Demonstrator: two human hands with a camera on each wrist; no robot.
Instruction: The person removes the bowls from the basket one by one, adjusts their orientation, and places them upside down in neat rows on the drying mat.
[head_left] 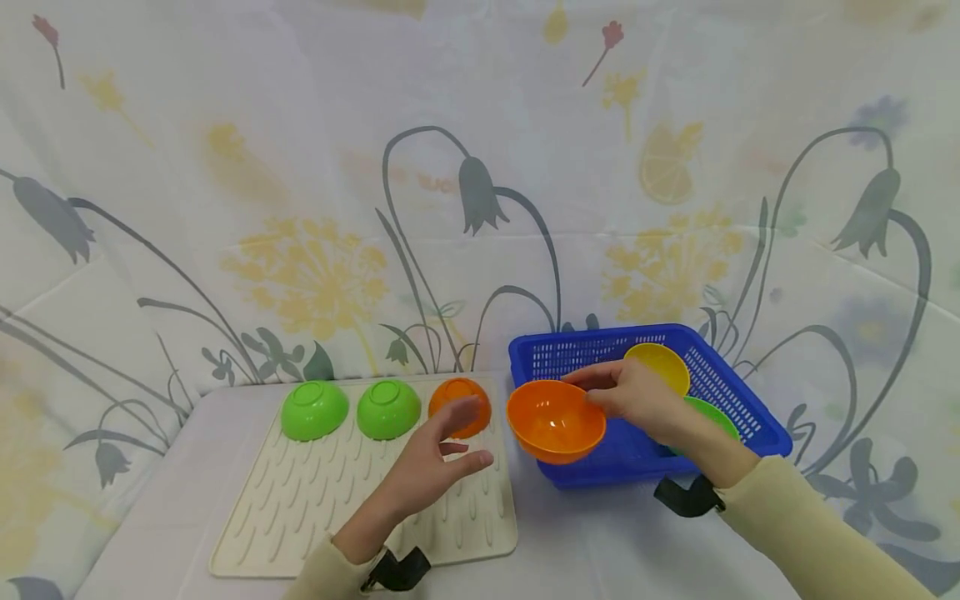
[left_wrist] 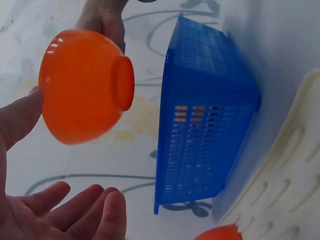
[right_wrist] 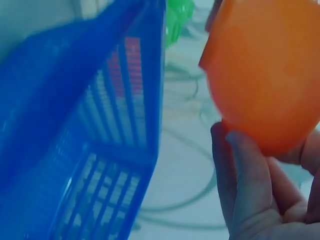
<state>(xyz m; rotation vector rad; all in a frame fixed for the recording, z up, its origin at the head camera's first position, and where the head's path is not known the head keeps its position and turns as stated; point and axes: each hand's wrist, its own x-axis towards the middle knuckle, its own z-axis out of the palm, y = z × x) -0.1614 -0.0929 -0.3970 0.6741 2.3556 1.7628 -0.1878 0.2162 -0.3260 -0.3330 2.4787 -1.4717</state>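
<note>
My right hand pinches the right rim of an orange bowl, which is held up in front of the blue basket's left side with its hollow facing me. In the right wrist view, fingers and thumb grip the edge of the bowl. My left hand is over the drying mat, its fingers spread and holding nothing. From the left wrist view, its thumb is right at the rim of the orange bowl, and the bowl's foot faces the basket. Another orange bowl lies upside down on the mat, partly hidden behind my left fingers.
Two green bowls lie upside down in a row along the back of the cream mat. The blue basket, right of the mat, contains a yellow bowl and a green bowl. Behind hangs a flower-printed cloth.
</note>
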